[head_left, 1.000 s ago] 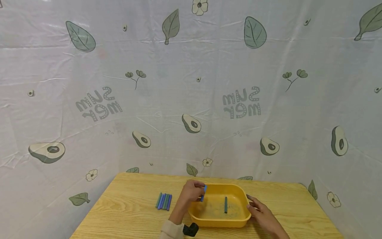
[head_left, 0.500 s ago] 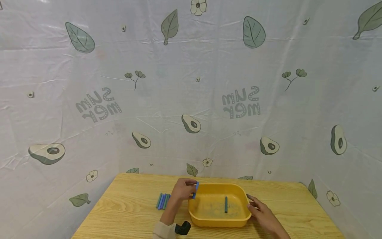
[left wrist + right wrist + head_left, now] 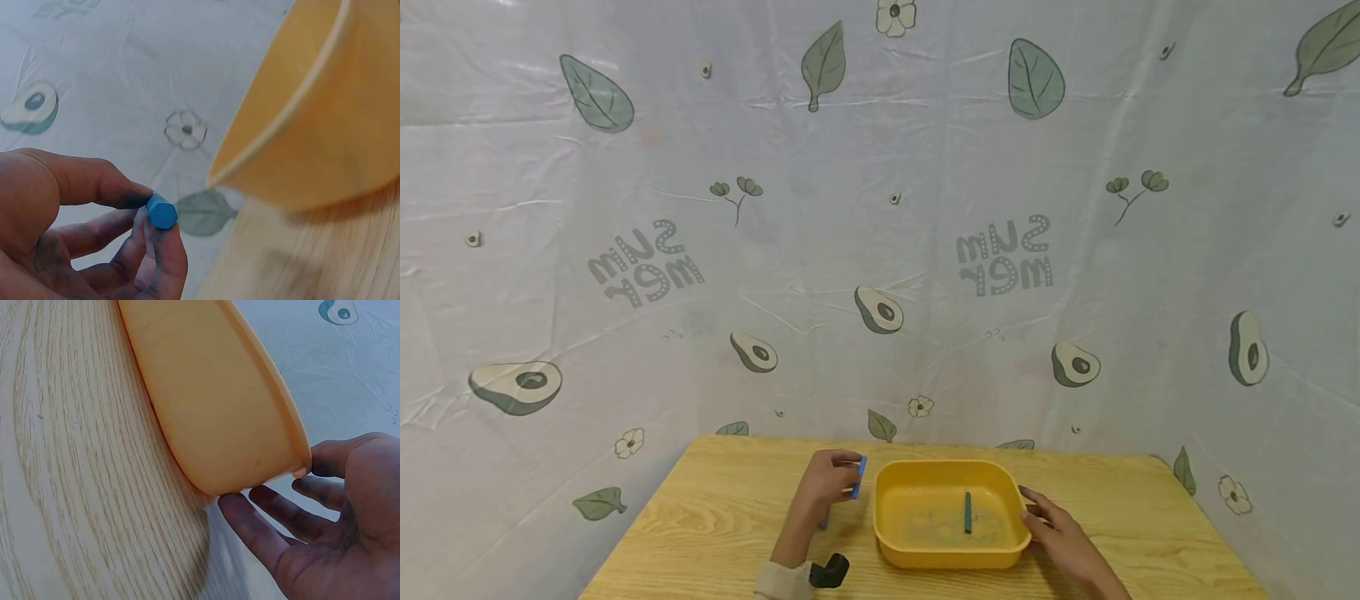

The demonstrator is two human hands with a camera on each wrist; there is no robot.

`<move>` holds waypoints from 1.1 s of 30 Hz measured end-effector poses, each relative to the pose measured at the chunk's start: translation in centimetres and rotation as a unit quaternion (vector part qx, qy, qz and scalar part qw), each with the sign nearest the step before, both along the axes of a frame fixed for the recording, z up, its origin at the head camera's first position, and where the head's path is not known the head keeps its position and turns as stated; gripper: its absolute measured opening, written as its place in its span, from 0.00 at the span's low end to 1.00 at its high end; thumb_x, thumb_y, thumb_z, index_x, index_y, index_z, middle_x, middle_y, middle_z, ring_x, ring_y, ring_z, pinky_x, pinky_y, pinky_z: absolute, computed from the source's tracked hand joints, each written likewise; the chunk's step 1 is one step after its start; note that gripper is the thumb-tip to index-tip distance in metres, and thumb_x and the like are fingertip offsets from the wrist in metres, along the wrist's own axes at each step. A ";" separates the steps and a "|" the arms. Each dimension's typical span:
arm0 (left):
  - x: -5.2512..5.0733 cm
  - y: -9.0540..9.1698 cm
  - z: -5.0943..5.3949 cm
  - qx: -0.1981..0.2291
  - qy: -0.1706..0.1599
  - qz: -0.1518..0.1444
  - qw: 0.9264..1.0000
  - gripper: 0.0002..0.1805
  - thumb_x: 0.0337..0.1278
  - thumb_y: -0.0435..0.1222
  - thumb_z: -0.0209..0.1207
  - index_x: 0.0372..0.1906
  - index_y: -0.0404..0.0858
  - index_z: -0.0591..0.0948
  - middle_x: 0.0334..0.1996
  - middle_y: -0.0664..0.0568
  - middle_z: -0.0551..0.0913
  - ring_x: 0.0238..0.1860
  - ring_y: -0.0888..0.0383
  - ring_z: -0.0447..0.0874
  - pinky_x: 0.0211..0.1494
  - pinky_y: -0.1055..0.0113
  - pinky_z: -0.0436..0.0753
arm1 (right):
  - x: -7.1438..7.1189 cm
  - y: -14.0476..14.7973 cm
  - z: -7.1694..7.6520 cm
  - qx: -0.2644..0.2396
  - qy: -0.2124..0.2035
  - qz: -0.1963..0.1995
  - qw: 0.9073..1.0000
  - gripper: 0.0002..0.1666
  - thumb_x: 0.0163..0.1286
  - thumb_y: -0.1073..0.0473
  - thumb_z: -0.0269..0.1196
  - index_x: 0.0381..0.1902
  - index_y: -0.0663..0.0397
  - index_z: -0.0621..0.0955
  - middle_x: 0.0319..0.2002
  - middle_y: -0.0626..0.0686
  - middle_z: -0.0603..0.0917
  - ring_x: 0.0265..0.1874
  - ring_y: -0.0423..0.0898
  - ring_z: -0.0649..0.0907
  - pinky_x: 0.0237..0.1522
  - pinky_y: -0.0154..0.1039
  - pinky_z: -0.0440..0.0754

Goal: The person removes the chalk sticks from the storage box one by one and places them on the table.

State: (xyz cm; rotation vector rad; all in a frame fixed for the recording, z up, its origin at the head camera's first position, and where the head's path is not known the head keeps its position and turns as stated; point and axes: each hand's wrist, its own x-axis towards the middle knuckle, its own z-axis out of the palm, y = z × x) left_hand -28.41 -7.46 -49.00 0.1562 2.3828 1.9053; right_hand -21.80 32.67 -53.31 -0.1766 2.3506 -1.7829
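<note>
My left hand [image 3: 829,477] pinches a blue chalk stick [image 3: 859,477] between thumb and fingertips, in the air left of the yellow tub [image 3: 951,560]. Seen end-on in the left wrist view, this blue chalk [image 3: 162,215] is six-sided, and dark dust marks the fingers. One dark green chalk stick [image 3: 967,512] lies in the tub, whose floor is dusty. My right hand [image 3: 1060,537] touches the tub's right end, fairly straight fingers [image 3: 253,528] against the outer wall and the thumb at the rim. Below the left hand shows one end of a purple chalk stick [image 3: 823,520].
The wooden table [image 3: 722,533] bears the tub and the chalk. Behind it hangs a pale sheet [image 3: 820,333] printed with avocados, leaves and flowers. A black wrist camera [image 3: 830,572] sits by the left sleeve [image 3: 782,581].
My left hand has moved left with the blue chalk, from over the tub's left rim to beside it, now covering most of the chalk row. The right hand stays put.
</note>
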 end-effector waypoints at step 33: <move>-0.6 -9.2 -3.7 -0.049 0.010 0.096 0.994 0.23 0.61 0.25 0.60 0.61 0.21 0.82 0.53 0.29 0.87 0.41 0.51 0.85 0.43 0.55 0.89 | -0.1 0.3 0.0 -0.009 -0.004 0.026 1.000 0.43 0.90 0.53 0.49 0.84 0.77 0.46 0.70 0.86 0.66 0.63 0.68 0.84 0.56 0.51 0.90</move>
